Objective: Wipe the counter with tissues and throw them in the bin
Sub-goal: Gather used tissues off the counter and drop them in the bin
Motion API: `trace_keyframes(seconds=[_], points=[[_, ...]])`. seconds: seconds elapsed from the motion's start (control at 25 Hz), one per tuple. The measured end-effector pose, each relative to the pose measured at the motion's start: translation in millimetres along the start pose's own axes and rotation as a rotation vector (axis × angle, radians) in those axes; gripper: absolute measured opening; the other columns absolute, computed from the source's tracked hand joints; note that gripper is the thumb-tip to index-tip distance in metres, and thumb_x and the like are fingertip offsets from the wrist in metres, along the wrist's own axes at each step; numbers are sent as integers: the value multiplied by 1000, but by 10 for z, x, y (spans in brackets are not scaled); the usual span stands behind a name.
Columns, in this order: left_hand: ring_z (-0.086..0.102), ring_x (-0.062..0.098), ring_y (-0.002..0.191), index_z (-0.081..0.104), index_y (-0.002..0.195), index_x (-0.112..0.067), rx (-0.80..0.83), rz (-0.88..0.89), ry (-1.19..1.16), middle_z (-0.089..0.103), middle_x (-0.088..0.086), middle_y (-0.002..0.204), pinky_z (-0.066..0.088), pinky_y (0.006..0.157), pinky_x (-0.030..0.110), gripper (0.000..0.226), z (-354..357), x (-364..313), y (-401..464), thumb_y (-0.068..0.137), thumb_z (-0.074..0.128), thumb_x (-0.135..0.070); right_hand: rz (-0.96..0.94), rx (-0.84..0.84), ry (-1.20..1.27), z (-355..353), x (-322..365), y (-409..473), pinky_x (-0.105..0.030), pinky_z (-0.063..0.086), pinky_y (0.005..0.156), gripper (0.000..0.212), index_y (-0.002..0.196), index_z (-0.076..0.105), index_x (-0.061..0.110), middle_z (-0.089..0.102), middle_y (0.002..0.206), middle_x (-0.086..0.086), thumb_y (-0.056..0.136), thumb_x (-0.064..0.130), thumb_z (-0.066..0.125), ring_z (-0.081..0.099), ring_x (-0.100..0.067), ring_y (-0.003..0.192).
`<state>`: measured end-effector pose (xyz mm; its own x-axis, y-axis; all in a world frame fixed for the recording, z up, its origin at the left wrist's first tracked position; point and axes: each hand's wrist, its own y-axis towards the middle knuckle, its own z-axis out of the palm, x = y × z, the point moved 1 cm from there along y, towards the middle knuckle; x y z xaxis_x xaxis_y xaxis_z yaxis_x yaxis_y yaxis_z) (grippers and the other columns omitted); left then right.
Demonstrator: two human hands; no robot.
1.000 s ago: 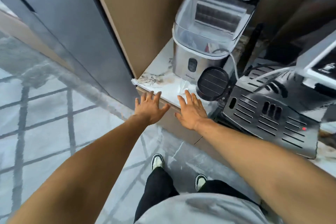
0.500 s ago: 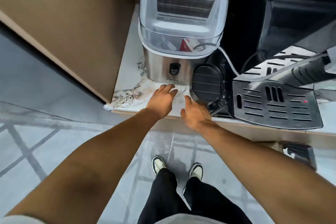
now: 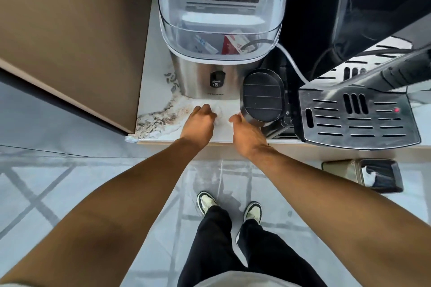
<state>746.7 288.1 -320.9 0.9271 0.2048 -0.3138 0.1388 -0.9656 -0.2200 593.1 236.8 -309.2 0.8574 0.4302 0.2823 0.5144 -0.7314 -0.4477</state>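
Observation:
A crumpled white tissue (image 3: 219, 113) lies on the white marble counter (image 3: 155, 91) in front of a steel ice maker. My left hand (image 3: 198, 122) rests on the counter with its fingers curled onto the tissue's left side. My right hand (image 3: 247, 135) hovers over the counter edge just right of the tissue, fingers loosely apart and empty, close to a black ribbed canister (image 3: 261, 98). A dark bin (image 3: 382, 178) with a white scrap inside stands on the floor at the lower right, under the counter edge.
The steel ice maker (image 3: 210, 77) with a clear lid fills the counter behind the tissue. A coffee machine's slotted drip tray (image 3: 356, 121) sits to the right. A brown cabinet wall (image 3: 70, 42) bounds the left. Brown veining marks the counter's front left corner (image 3: 154, 121). My feet stand on grey floor tiles.
Both hands moved forward from the counter edge onto the counter. My left hand went from flat and spread to curled on the tissue. The view tilted down, and the bin came into sight.

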Motion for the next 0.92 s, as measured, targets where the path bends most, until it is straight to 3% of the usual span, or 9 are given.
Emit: trace_keyframes(seconds=[0.12, 0.24, 0.52, 0.76, 0.92], points=[[53, 34, 108, 66, 120, -6, 1, -17, -14, 56, 15, 116, 45, 93, 38, 35, -13, 17, -37, 88, 54, -1, -19, -8, 62, 22, 28, -53, -44, 49, 87, 39, 121, 44, 15, 53, 117, -13, 85, 1, 41, 56, -34, 106], [54, 33, 111, 65, 123, -8, 2, -5, 4, 59, 14, 117, 47, 95, 40, 35, -31, 11, -102, 90, 53, -5, -46, -42, 78, 34, 9, -84, -42, 49, 95, 47, 126, 51, 14, 53, 122, -11, 85, -7, 47, 52, -29, 114], [54, 33, 112, 63, 124, -10, 19, -22, 34, 61, 13, 119, 47, 93, 41, 36, -97, -227, -331, 91, 51, -11, -43, -63, 155, 84, -133, -362, -31, 45, 92, 41, 123, 58, 20, 50, 123, -4, 87, 0, 55, 52, -24, 114], [58, 33, 108, 66, 114, -12, 68, 37, 79, 61, 12, 113, 52, 87, 40, 27, 8, -893, -590, 90, 54, -14, -18, -37, 179, 30, -609, -813, -33, 44, 103, 39, 123, 63, 22, 56, 129, -7, 88, 4, 61, 54, -26, 119], [60, 33, 113, 65, 118, -15, 143, 93, 83, 61, 9, 122, 52, 89, 40, 29, 205, -1426, -676, 91, 56, -16, 42, -69, 228, -78, -1145, -1245, -31, 48, 99, 32, 121, 67, 23, 62, 126, -9, 93, 9, 58, 59, -25, 113]])
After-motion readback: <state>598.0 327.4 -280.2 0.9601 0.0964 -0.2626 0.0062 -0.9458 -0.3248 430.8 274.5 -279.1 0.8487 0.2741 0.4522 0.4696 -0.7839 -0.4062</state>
